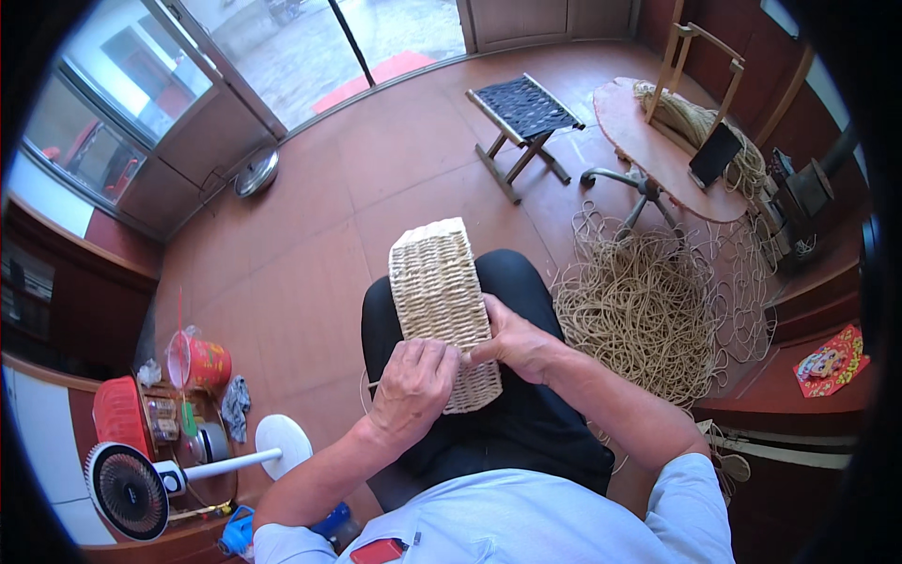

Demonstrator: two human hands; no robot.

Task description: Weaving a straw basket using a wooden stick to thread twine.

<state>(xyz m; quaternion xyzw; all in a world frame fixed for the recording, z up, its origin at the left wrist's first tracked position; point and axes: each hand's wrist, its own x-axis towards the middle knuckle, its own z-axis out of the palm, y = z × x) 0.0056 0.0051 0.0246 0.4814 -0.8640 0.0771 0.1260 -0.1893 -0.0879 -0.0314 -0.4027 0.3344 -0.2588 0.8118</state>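
Observation:
A pale straw-coloured woven piece (437,287), long with a rounded far end, lies lengthwise over my dark-trousered lap. My left hand (413,381) is closed on its near left part, fingers curled and knuckles up. A thin cord (365,393) loops out to the left of this hand. My right hand (515,343) grips the right edge of the weave, its thumb laid over the top and pointing toward the left fingertips. Its other fingers are partly hidden by the piece. Whether a strand is pinched between the two hands is too small to tell.
On the floor to my right lies a big tangled heap of cord (644,315). Beyond it stands a round-topped table (625,117) with a cord bundle and a phone (715,155). A folding stool (526,105) stands ahead. A white fan (127,489) and red bucket (199,362) are left.

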